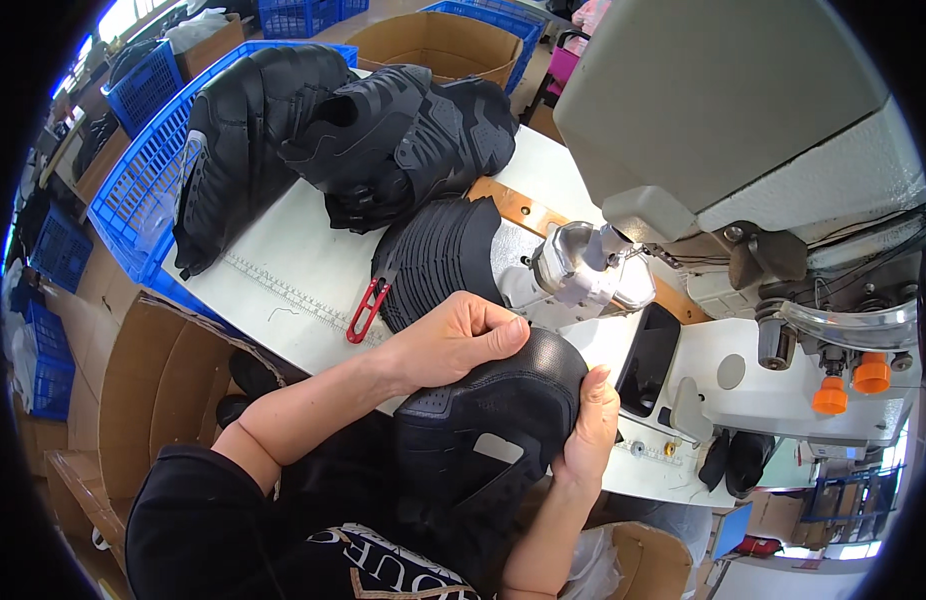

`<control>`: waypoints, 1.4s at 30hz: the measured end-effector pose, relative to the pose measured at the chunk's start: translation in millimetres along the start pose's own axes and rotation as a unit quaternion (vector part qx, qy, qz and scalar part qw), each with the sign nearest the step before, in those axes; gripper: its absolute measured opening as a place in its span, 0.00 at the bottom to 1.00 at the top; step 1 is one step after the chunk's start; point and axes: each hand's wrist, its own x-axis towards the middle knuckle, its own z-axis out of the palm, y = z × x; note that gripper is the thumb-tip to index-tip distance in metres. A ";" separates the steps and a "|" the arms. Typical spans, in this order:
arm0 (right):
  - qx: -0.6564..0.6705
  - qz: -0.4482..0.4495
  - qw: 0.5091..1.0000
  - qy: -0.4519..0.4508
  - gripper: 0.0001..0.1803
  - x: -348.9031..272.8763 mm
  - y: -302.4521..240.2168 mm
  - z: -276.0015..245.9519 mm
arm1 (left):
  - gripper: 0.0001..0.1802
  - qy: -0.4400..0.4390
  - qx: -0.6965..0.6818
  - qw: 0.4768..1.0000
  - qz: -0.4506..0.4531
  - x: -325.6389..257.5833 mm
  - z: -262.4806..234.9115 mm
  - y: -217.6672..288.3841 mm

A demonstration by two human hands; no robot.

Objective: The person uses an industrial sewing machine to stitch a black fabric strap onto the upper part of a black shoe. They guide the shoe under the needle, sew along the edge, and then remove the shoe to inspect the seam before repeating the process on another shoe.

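Note:
Both my hands hold a black shoe upper (528, 400) in front of me, just off the near edge of the white table (318, 265). My left hand (458, 340) grips its upper edge, thumb on top and fingers curled out of sight. At the right side of the upper, my right hand (590, 430) pinches the rim with its thumb up. A fanned stack of black cut pieces (438, 260) lies beyond my left hand. Red-handled thread snips (369, 308) rest beside that stack. More black shoe uppers (403, 135) are heaped at the far left of the table.
A sewing machine's grey head (723, 100) looms at the right, its metal post (573, 265) close beyond my hands. A black phone (651, 360) lies by the machine. Blue crates (148, 195) and a cardboard box (163, 400) stand on the left.

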 end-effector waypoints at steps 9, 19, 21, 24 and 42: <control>-0.148 -0.047 0.987 0.038 0.17 1.8 15.5 12.7 | 0.13 0.105 0.127 0.986 0.011 -59.4 -16.4 17.2; -0.116 0.000 0.989 -0.092 0.18 5.3 17.9 20.4 | 0.26 0.569 0.445 0.662 0.202 -219.4 -205.0 158.5; -0.140 0.014 0.984 -0.105 0.17 2.4 18.4 25.2 | 0.26 0.583 0.454 0.634 0.227 -204.6 -259.6 170.7; -0.153 0.016 0.979 -0.133 0.16 3.3 23.6 29.4 | 0.25 0.602 0.392 0.639 0.274 -175.1 -310.9 172.1; -0.290 0.071 0.945 -0.131 0.11 -24.0 -5.4 49.5 | 0.49 0.512 0.685 0.508 0.106 -198.2 -219.6 71.7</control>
